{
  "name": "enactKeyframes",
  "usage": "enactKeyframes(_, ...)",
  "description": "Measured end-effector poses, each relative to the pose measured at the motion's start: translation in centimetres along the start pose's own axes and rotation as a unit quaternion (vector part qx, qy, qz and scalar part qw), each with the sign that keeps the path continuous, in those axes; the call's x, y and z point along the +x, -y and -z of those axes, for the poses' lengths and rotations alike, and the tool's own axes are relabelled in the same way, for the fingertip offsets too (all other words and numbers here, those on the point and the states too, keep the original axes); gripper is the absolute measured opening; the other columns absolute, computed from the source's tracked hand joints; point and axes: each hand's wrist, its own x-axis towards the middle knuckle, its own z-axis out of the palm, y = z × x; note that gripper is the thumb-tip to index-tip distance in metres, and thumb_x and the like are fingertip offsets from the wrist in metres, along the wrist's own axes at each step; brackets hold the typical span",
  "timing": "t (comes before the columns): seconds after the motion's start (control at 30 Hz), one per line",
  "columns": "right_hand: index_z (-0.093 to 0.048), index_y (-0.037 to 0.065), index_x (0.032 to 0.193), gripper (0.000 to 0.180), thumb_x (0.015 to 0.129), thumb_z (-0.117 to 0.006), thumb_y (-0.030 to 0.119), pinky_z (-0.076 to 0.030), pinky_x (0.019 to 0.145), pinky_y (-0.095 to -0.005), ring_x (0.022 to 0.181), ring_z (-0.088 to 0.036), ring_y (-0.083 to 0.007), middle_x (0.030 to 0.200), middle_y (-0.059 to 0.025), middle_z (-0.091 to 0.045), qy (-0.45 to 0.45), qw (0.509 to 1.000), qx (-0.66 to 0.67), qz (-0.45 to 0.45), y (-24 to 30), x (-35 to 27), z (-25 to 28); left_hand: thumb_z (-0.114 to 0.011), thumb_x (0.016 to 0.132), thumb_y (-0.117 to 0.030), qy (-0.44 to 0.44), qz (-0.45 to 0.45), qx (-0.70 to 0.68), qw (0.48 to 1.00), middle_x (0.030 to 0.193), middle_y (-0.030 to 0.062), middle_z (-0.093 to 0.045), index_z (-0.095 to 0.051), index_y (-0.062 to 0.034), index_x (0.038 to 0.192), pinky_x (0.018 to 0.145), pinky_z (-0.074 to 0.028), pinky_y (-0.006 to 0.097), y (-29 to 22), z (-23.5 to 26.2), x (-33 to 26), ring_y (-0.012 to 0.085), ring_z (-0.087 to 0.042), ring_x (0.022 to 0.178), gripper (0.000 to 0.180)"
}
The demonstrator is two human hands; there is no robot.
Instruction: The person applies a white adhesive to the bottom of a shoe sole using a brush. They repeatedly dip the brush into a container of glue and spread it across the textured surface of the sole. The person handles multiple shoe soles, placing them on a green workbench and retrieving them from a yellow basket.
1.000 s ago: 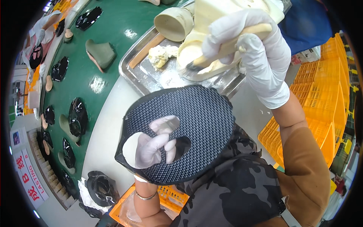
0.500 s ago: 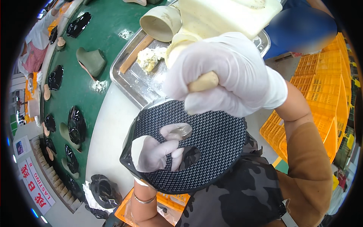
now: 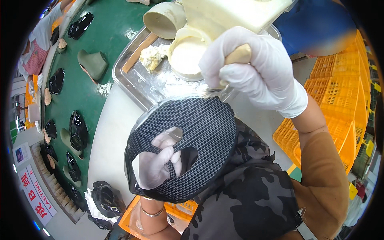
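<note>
My left hand (image 3: pixel 157 170), in a white glove, grips a shoe upper (image 3: pixel 206 140) from inside. Its thumb and fingers show through the cut-outs in the black-and-white woven lining; the outer side is glossy black. My right hand (image 3: pixel 260 74), also gloved, is closed round a brush (image 3: pixel 239 54) with a pale handle. The bristles point down at the upper's far edge and seem to touch it. Just beyond stands a round pot (image 3: pixel 188 52) of creamy white paste. It sits in a metal tray (image 3: pixel 120 76) with a lump of paste (image 3: pixel 151 58) and a wooden stick (image 3: pixel 140 52).
A beige cup (image 3: pixel 162 20) lies tipped behind the pot, beside a cream-coloured container (image 3: pixel 224 14). Green lasts (image 3: pixel 92 64) and glossy black uppers (image 3: pixel 78 130) line the green table at left. Yellow crates (image 3: pixel 336 96) are stacked at right. A person in blue (image 3: pixel 312 24) is at far right.
The upper has turned and shifted left in my left hand. My right hand has moved right with the brush, uncovering the paste pot and the bristles at the upper's edge.
</note>
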Motion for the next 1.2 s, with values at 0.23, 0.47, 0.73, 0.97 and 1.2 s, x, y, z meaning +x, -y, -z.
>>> enactKeyframes(0.23,-0.051,0.001,0.091,0.017,0.093,-0.045,0.016,-0.045,0.062,-0.0218,0.065,-0.056,-0.0102,0.080,-0.0052,-0.060,-0.048,0.998,0.025,0.022,-0.6,-0.6,-0.6,-0.050,0.085,-0.005,-0.023,-0.032,-0.160,0.986,0.087,0.0164,-0.054,-0.025,0.0140,0.126,0.054,-0.049,0.028,0.7,-0.6,-0.7,0.0212,-0.054,0.063,0.052)
enactKeyframes(0.47,-0.049,0.001,0.092,0.028,0.096,-0.038,0.027,-0.042,0.053,-0.0187,0.062,-0.054,-0.0090,0.080,-0.0091,-0.060,-0.135,0.990,0.042,0.009,-0.1,-2.5,-1.2,-0.045,0.089,-0.002,-0.057,-0.119,-0.271,0.953,0.092,0.0136,-0.055,-0.020,0.0021,0.132,0.062,-0.050,0.032,2.7,-1.0,-1.1,0.0232,-0.056,0.069,0.050)
enactKeyframes(0.73,-0.050,0.001,0.092,0.031,0.095,-0.039,0.030,-0.044,0.053,-0.0199,0.065,-0.058,-0.0122,0.078,-0.0089,-0.060,-0.169,0.982,0.080,0.030,1.2,-1.4,-1.1,-0.041,0.091,-0.003,-0.055,-0.159,-0.262,0.950,0.099,0.0151,-0.055,-0.021,-0.0127,0.134,0.058,-0.053,0.023,4.1,-1.1,-1.4,0.0269,-0.061,0.082,0.049)
enactKeyframes(0.97,-0.052,0.001,0.097,0.024,0.094,-0.041,0.021,-0.045,0.054,-0.0195,0.063,-0.056,-0.0099,0.079,-0.0079,-0.061,-0.238,0.960,0.142,0.026,0.8,1.2,-3.1,-0.042,0.089,-0.004,-0.047,-0.255,-0.210,0.943,0.106,0.0152,-0.053,-0.026,-0.0115,0.133,0.069,-0.051,0.028,5.1,-1.3,-1.8,0.0261,-0.057,0.092,0.047)
enactKeyframes(1.2,-0.047,0.003,0.094,0.025,0.096,-0.035,0.024,-0.042,0.045,-0.0169,0.062,-0.056,-0.0087,0.077,-0.0088,-0.058,-0.199,0.960,0.176,-0.092,1.5,-1.9,-4.0,-0.041,0.090,-0.003,-0.066,-0.298,-0.262,0.916,0.107,0.0117,-0.052,-0.025,-0.0144,0.135,0.076,-0.050,0.031,6.5,-0.7,-0.1,0.0299,-0.054,0.097,0.050)
